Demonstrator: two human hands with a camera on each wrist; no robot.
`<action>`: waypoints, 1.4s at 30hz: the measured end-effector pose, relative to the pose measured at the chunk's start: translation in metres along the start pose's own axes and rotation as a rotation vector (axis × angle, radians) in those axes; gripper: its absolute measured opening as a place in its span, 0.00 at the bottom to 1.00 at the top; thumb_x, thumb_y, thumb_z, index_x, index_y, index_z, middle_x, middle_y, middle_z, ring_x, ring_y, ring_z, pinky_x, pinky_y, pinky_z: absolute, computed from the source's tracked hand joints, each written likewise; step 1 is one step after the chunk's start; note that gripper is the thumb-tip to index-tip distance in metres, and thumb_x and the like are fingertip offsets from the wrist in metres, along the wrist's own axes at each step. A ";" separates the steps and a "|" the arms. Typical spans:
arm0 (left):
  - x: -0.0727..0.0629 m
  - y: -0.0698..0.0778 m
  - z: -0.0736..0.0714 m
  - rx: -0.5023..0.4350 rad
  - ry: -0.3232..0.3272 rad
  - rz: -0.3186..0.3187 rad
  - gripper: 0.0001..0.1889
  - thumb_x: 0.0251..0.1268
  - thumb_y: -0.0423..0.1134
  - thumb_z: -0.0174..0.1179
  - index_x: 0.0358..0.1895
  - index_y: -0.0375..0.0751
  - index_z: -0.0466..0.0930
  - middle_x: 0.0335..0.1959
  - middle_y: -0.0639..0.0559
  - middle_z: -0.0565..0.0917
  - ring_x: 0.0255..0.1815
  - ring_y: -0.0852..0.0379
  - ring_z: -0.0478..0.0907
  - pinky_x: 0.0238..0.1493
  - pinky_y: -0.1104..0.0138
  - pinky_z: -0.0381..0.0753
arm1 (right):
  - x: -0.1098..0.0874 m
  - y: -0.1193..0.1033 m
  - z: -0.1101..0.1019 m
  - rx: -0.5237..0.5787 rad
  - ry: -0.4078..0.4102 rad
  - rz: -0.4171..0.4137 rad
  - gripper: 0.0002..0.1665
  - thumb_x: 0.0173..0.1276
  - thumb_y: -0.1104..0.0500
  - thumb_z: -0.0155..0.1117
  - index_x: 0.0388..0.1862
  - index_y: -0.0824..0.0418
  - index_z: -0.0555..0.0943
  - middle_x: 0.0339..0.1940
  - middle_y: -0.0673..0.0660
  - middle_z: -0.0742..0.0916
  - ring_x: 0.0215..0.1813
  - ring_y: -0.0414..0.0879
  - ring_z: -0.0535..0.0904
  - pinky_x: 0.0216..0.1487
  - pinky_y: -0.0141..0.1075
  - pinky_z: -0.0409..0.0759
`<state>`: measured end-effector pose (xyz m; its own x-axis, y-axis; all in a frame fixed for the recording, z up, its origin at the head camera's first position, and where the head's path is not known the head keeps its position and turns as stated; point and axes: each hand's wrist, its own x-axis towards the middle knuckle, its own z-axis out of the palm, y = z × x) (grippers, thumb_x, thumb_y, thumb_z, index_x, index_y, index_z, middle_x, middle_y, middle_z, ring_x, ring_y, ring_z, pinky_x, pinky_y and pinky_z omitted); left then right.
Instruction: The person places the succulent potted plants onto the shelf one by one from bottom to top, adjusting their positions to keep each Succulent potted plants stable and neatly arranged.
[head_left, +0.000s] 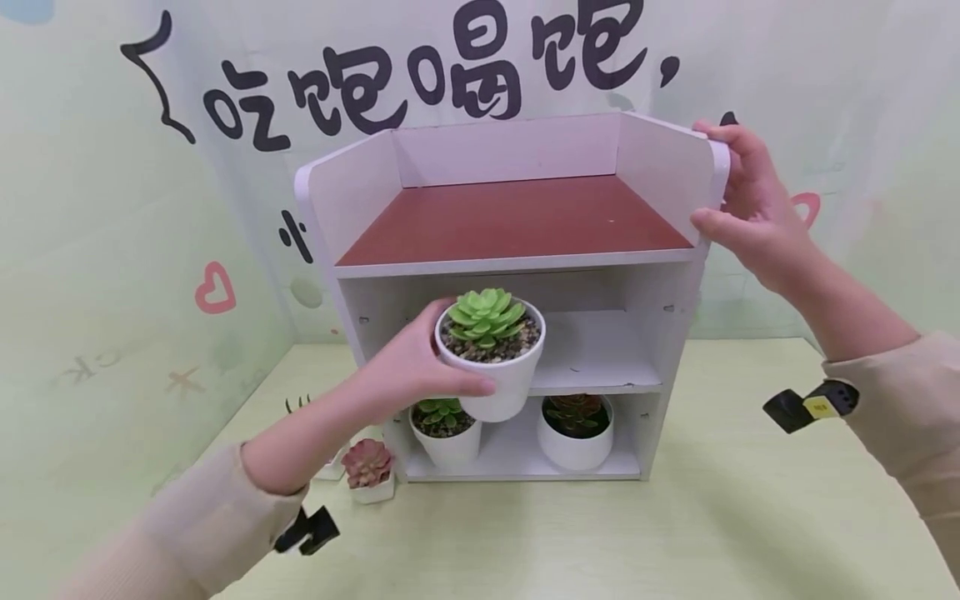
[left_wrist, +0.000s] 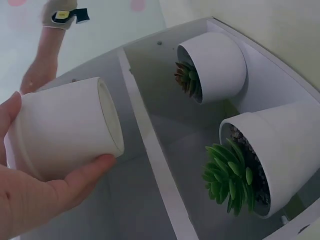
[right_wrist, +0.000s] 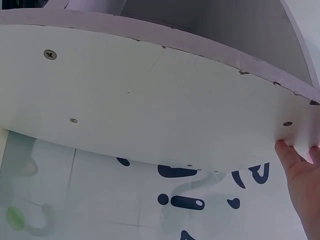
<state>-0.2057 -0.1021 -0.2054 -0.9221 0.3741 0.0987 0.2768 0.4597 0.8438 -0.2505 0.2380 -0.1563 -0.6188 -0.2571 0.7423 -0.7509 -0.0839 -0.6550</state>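
Note:
My left hand grips a white pot holding a green succulent, in front of the middle shelf of a small white shelf unit. In the left wrist view the same pot's smooth side and base show, thumb and fingers around it. With my right hand I hold the upper edge of the unit's right side panel, thumb in front and fingers behind. On the bottom shelf sit another potted green succulent, partly behind the held pot, and a round white pot with a dark reddish succulent.
Just left of the unit stand a small pink succulent in a white pot and another small plant partly hidden by my left forearm. The unit rests on a pale green table. A printed backdrop hangs behind.

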 end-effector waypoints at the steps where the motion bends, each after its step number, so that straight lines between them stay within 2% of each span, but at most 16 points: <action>1: 0.006 0.001 0.001 0.002 0.001 0.001 0.52 0.39 0.38 0.74 0.69 0.40 0.50 0.61 0.46 0.68 0.60 0.50 0.67 0.60 0.55 0.68 | 0.000 0.000 0.000 -0.005 0.002 0.003 0.38 0.57 0.78 0.49 0.64 0.53 0.60 0.58 0.61 0.69 0.57 0.52 0.66 0.44 0.29 0.78; 8: 0.041 0.005 0.012 -0.041 0.003 -0.009 0.49 0.40 0.39 0.73 0.67 0.44 0.53 0.59 0.49 0.69 0.60 0.54 0.67 0.62 0.59 0.66 | 0.000 -0.002 0.001 -0.046 0.016 0.025 0.38 0.57 0.76 0.52 0.64 0.52 0.60 0.59 0.60 0.69 0.57 0.52 0.66 0.45 0.29 0.78; 11: 0.056 0.006 0.019 -0.015 0.002 -0.006 0.50 0.39 0.42 0.74 0.68 0.46 0.52 0.59 0.51 0.68 0.59 0.55 0.66 0.62 0.60 0.66 | 0.000 -0.002 0.001 -0.062 0.022 0.029 0.38 0.56 0.76 0.53 0.64 0.52 0.60 0.59 0.60 0.69 0.57 0.52 0.66 0.45 0.29 0.78; 18: 0.080 0.012 0.040 -0.002 -0.023 0.088 0.50 0.40 0.42 0.73 0.68 0.49 0.51 0.61 0.53 0.64 0.59 0.57 0.65 0.60 0.63 0.67 | 0.000 -0.001 0.000 -0.052 0.024 0.025 0.38 0.57 0.76 0.52 0.64 0.53 0.60 0.59 0.61 0.69 0.57 0.52 0.66 0.45 0.29 0.78; 26: 0.093 0.018 0.063 -0.107 -0.028 0.140 0.48 0.42 0.39 0.72 0.67 0.50 0.51 0.61 0.54 0.63 0.60 0.58 0.64 0.60 0.64 0.67 | 0.001 0.000 0.000 -0.041 0.014 0.029 0.37 0.58 0.74 0.53 0.64 0.51 0.61 0.58 0.59 0.70 0.56 0.51 0.67 0.45 0.30 0.77; 36: 0.103 0.017 0.079 -0.127 -0.013 0.073 0.47 0.44 0.40 0.71 0.68 0.48 0.51 0.62 0.53 0.63 0.61 0.56 0.64 0.61 0.62 0.67 | 0.001 0.000 0.002 -0.050 0.023 0.030 0.36 0.58 0.74 0.53 0.64 0.52 0.61 0.59 0.60 0.70 0.57 0.52 0.66 0.46 0.31 0.78; 42: 0.105 0.016 0.083 -0.140 -0.007 0.082 0.47 0.44 0.39 0.71 0.68 0.49 0.51 0.63 0.53 0.63 0.62 0.57 0.63 0.61 0.61 0.66 | 0.000 0.000 0.002 -0.051 0.031 0.026 0.36 0.57 0.74 0.52 0.63 0.52 0.61 0.59 0.61 0.70 0.57 0.52 0.66 0.46 0.31 0.78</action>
<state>-0.2758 0.0108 -0.2254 -0.8961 0.4114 0.1666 0.3097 0.3107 0.8986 -0.2500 0.2365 -0.1561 -0.6448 -0.2284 0.7295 -0.7447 -0.0277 -0.6669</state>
